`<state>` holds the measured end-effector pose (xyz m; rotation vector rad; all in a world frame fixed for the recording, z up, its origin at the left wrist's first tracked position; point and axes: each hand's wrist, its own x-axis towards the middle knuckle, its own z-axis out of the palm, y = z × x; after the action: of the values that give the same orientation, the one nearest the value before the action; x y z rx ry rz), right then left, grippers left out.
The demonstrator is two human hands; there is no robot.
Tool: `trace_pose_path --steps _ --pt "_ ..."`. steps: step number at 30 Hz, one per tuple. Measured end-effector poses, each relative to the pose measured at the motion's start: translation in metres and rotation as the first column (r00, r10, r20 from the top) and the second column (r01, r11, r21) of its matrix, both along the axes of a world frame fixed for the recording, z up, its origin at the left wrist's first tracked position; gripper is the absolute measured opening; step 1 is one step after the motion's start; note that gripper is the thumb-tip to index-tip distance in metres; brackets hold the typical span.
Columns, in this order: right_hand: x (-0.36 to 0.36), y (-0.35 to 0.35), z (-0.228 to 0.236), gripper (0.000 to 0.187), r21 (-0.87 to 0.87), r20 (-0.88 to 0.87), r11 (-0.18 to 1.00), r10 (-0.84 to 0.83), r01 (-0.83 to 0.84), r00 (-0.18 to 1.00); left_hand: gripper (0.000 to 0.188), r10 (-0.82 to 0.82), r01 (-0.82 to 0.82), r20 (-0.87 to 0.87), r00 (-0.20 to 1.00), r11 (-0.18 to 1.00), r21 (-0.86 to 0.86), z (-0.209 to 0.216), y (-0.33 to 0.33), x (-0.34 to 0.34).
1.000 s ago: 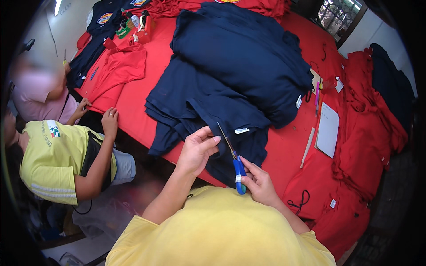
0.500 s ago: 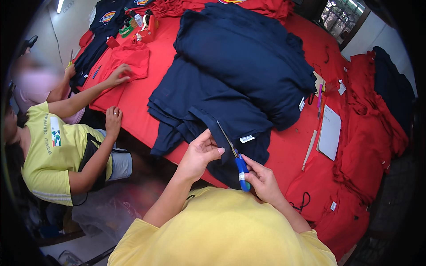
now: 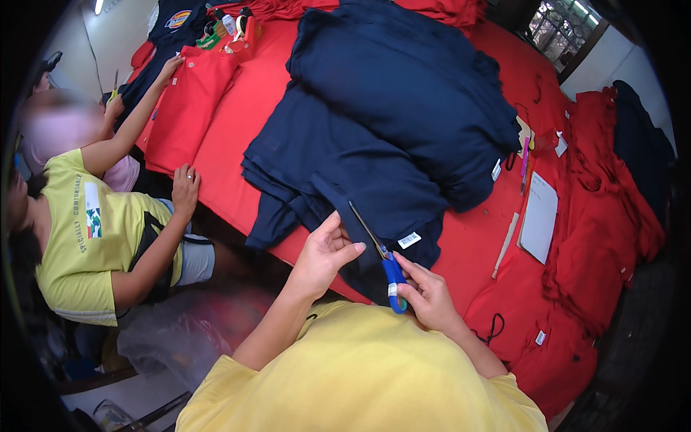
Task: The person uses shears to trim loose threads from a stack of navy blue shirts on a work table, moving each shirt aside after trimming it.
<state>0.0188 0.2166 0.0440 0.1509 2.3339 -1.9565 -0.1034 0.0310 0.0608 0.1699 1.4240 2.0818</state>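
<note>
My right hand [image 3: 430, 294] is closed around the blue handle of a pair of scissors [image 3: 394, 277]. Their slim blades point up and to the left, over a navy shirt [image 3: 353, 151] at the table's near edge. Beside the blades, my left hand [image 3: 320, 255] is at the shirt's edge, thumb and fingers bent around cloth; the exact pinch is partly hidden. A white label [image 3: 409, 240] lies on the navy cloth just right of the scissors. Behind it, a thick pile of navy shirts [image 3: 403, 93] is heaped up.
Red cloth covers the table [image 3: 230, 180]. To the right are a white notepad [image 3: 538, 216], pens [image 3: 525, 157] and piled red garments [image 3: 590, 194]. At left, a co-worker in yellow [image 3: 108, 237] handles a red garment [image 3: 191, 101]; another person [image 3: 65, 129] sits beyond, near yellow-handled scissors [image 3: 114, 93].
The co-worker's far hand has moved up and away, and the red garment there now lies spread flatter. My hands and the scissors keep nearly the same place; the view has shifted slightly.
</note>
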Motion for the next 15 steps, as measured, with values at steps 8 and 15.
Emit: trace_pose_path --steps 8,15 --pt "-0.003 -0.004 0.001 0.049 -0.099 -0.041 0.995 -0.012 0.008 0.999 0.065 -0.087 0.086 -0.014 0.996 0.996 -0.031 -0.002 0.002 0.004" --pt "0.001 0.006 -0.01 0.054 -0.175 0.149 0.985 0.03 -0.003 0.988 0.052 0.045 -0.043 -0.023 0.999 0.994 0.102 -0.009 0.003 -0.003"
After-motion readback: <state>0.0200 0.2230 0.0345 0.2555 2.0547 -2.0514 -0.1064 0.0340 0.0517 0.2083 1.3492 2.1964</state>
